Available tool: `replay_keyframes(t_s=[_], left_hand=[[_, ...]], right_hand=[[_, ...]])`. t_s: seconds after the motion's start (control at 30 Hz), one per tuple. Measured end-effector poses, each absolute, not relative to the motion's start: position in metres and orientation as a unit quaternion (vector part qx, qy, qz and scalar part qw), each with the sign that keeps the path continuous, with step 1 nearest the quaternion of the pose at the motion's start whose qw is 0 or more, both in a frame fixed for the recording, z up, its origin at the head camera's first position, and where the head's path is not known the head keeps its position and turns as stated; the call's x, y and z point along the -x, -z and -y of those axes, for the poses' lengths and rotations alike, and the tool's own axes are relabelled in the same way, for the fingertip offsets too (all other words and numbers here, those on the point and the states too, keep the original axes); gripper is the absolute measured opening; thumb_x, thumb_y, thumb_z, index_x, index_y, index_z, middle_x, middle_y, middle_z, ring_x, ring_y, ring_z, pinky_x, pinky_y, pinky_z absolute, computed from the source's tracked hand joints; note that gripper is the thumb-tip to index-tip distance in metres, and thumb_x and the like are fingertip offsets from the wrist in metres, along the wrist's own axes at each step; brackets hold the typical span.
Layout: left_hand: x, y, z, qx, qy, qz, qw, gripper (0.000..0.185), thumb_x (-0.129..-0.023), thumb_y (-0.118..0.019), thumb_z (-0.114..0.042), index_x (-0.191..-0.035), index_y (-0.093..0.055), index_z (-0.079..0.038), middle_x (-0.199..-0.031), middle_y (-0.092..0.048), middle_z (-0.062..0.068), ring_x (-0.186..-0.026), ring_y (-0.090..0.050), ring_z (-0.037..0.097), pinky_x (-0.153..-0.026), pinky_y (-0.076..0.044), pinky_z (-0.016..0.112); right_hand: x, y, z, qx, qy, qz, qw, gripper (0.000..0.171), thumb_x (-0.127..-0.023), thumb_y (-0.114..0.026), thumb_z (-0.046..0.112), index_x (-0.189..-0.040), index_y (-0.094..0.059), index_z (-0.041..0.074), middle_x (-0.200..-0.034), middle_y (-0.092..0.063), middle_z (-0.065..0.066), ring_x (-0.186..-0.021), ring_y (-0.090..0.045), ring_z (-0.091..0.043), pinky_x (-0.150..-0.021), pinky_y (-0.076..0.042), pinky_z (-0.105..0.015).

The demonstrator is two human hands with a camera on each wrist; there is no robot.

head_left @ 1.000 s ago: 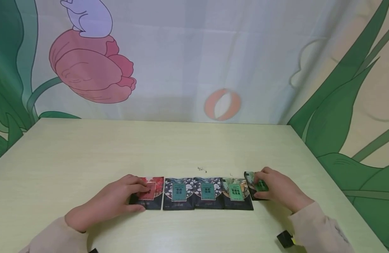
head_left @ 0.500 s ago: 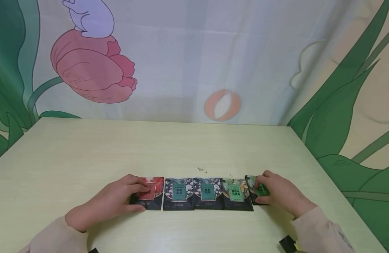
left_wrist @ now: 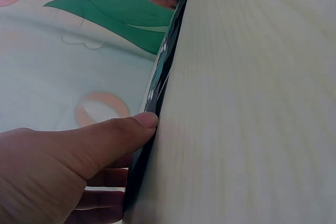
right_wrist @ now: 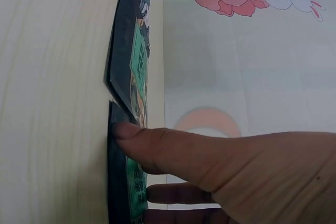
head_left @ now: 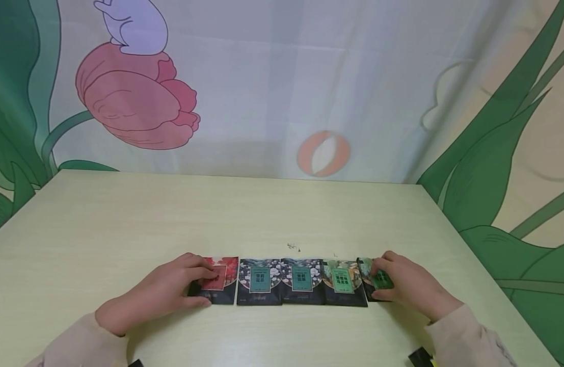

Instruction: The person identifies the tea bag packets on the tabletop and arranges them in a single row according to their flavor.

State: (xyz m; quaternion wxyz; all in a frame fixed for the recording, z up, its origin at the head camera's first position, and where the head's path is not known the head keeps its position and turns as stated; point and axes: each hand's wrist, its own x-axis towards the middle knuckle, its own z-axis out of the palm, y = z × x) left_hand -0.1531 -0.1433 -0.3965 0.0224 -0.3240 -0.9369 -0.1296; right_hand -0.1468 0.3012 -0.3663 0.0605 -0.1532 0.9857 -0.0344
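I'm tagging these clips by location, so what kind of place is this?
Probably an indoor tabletop set-up rather than a lived-in room. A pale wood-grain table stands against a hanging cartoon backdrop printed with a tulip and a rabbit, and five small packets lie in a row between the hands.

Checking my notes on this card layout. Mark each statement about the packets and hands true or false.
1. Five packets lie in a row on the table. True.
2. The left hand holds the red packet. True.
3. The right hand hovers clear of every packet. False: it holds the green end packet.
4. The two middle packets carry red labels. False: teal labels.
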Motion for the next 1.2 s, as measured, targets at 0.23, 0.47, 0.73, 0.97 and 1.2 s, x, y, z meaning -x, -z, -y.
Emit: replay_keyframes(t_s=[0.23,0.47,0.73,0.97,1.2], left_hand=[[0.1539,0.398,0.1432,0.325,0.132,0.936,0.018,0.048,-0.072,-0.082,-0.041,-0.11,-0.072,-0.015,-0.117,-0.063,-0.001,-0.107,-0.057,0.018,-0.086,-0.055,0.036],[0.1543,0.3987,0.1434,0.328,0.139,0.934,0.018,0.048,-0.073,-0.082,-0.041,-0.111,-0.072,-0.015,-0.117,-0.063,-0.001,-0.107,-0.056,0.018,-0.086,-0.055,0.037],[0.1538,0.3981,0.1431,0.322,0.137,0.937,0.019,0.047,-0.072,-0.082,-0.041,-0.111,-0.071,-0.016,-0.117,-0.063,-0.001,-0.108,-0.057,0.018,-0.087,-0.055,0.038],[0.1535,0.3975,0.1424,0.318,0.131,0.939,0.017,0.047,-0.072,-0.082,-0.041,-0.111,-0.071,-0.017,-0.117,-0.063,-0.001,-0.109,-0.057,0.019,-0.088,-0.055,0.039],[0.1538,0.3976,0.1429,0.319,0.134,0.938,0.016,0.047,-0.072,-0.082,-0.041,-0.111,-0.071,-0.017,-0.117,-0.062,-0.001,-0.109,-0.057,0.019,-0.088,-0.055,0.039]], right_hand=[[0.1465,0.3655,-0.3003,0.155,0.032,-0.986,0.06,0.033,-0.071,-0.084,0.03,-0.094,-0.063,0.018,-0.101,-0.059,-0.001,-0.082,-0.056,-0.013,-0.076,-0.053,-0.037],[0.1462,0.3655,-0.3006,0.156,0.032,-0.985,0.061,0.034,-0.071,-0.084,0.031,-0.094,-0.063,0.018,-0.101,-0.058,-0.001,-0.081,-0.056,-0.013,-0.074,-0.053,-0.036],[0.1458,0.366,-0.3007,0.152,0.028,-0.986,0.064,0.034,-0.071,-0.084,0.031,-0.094,-0.062,0.018,-0.101,-0.058,-0.001,-0.081,-0.055,-0.012,-0.074,-0.052,-0.035],[0.1457,0.3664,-0.3004,0.154,0.026,-0.986,0.065,0.035,-0.07,-0.084,0.032,-0.094,-0.062,0.017,-0.103,-0.058,-0.002,-0.082,-0.055,-0.013,-0.074,-0.052,-0.036],[0.1453,0.3669,-0.3004,0.152,0.028,-0.986,0.063,0.035,-0.07,-0.084,0.031,-0.093,-0.063,0.017,-0.104,-0.059,-0.003,-0.084,-0.056,-0.014,-0.076,-0.053,-0.037]])
